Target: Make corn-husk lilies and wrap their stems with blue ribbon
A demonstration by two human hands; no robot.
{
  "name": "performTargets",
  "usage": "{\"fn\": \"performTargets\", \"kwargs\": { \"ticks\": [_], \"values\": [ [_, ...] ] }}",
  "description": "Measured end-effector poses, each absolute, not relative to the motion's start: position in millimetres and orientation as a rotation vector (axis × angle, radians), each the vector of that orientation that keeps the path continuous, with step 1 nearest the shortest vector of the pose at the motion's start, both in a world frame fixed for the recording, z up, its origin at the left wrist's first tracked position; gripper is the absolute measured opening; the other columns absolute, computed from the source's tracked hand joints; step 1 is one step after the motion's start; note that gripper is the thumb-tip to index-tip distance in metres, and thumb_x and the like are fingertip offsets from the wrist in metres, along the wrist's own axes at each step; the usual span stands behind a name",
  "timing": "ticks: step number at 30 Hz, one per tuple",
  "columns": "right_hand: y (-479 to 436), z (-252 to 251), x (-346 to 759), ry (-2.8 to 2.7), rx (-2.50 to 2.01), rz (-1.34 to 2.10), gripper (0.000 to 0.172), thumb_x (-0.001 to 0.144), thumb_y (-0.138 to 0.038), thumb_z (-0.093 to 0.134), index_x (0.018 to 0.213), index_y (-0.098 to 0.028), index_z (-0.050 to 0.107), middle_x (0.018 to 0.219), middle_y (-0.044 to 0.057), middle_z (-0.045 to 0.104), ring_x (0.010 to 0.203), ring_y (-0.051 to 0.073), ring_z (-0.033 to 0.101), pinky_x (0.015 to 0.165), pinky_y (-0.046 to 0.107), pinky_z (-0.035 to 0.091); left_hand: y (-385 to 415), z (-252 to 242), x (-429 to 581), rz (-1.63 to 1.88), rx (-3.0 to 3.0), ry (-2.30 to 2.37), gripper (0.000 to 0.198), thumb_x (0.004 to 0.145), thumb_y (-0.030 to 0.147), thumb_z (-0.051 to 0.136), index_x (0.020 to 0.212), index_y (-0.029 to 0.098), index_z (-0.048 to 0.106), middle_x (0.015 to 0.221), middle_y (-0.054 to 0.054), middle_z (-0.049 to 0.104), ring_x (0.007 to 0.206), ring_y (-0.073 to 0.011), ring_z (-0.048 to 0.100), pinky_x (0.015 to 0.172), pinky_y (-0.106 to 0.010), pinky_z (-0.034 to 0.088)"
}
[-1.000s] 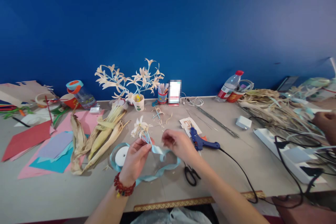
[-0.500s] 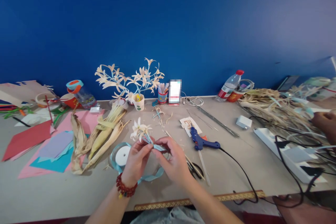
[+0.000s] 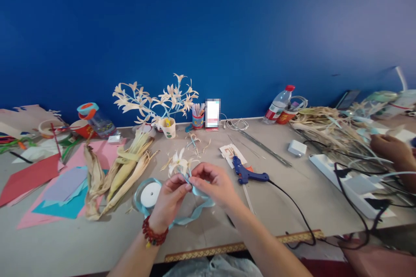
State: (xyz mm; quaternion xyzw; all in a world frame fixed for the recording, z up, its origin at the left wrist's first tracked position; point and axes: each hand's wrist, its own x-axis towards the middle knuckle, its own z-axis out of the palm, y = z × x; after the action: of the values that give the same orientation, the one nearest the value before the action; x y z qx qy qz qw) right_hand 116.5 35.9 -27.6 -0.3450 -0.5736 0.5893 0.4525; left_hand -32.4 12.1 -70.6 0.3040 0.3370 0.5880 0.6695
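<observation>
My left hand (image 3: 169, 199), with a red bead bracelet at the wrist, pinches the stem of a small cream husk flower (image 3: 178, 164). My right hand (image 3: 214, 184) is closed beside it, fingers pinching the light blue ribbon (image 3: 191, 218) right at the flower's stem. The ribbon trails down in a loop to its spool (image 3: 150, 194) on the table, just left of my left hand. A blue glue gun (image 3: 247, 174) lies to the right of my right hand.
Dried corn husks (image 3: 120, 173) and coloured paper sheets (image 3: 61, 186) lie left. A husk flower branch in a cup (image 3: 169, 127), a water bottle (image 3: 278, 106) and a husk pile (image 3: 328, 125) stand behind. Another person's hand (image 3: 390, 149) works at the far right by a power strip (image 3: 351, 186).
My right hand came in from the right to meet my left at the flower's stem. The flower and both hands lifted slightly, and the view shifted a little.
</observation>
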Motion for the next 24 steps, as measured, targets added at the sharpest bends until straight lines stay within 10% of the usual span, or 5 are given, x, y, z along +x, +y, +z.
{"fn": "performTargets", "kwargs": {
  "ticks": [24],
  "values": [
    [6.9, -26.8, 125.9, -1.498, -0.73, 1.588, 0.027, 0.092, -0.043, 0.055, 0.09, -0.016, 0.061, 0.082, 0.003, 0.061, 0.076, 0.014, 0.057, 0.072, 0.026, 0.046, 5.6, -47.2, -39.6, 1.317, 0.913, 0.683, 0.027, 0.065, 0.037, 0.081, 0.064, 0.015, 0.066, 0.089, -0.005, 0.052, 0.077, -0.0169, 0.052, 0.067, -0.029, 0.046]
  ]
}}
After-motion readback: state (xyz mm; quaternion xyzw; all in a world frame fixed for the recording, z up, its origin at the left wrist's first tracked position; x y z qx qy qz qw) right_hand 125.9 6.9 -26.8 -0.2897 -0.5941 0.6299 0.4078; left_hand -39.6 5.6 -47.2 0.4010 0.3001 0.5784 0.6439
